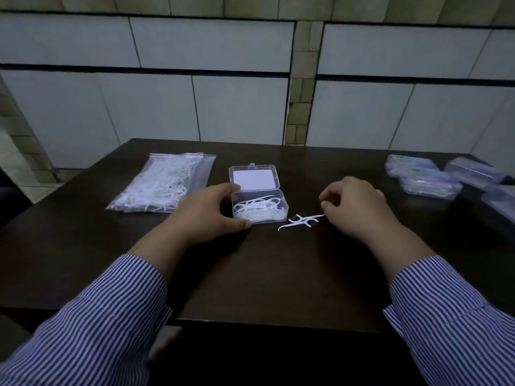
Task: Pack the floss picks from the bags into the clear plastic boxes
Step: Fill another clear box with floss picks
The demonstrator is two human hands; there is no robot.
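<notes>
Several bags of floss picks far left on tabletop. Left hand curled around open clear box, steadying it for loading. Loose picks just right; right hand pinching one's tip. Closed boxes far right, apparently packed.

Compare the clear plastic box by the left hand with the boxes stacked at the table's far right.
The clear plastic box by the left hand stands open, lid tipped back; the stacked clear boxes at far right are closed. The open one sits alone mid-table; the others are piled together. Its white floss picks show plainly; theirs are too blurred to tell. Both are clear, rectangular, rounded-cornered.
</notes>
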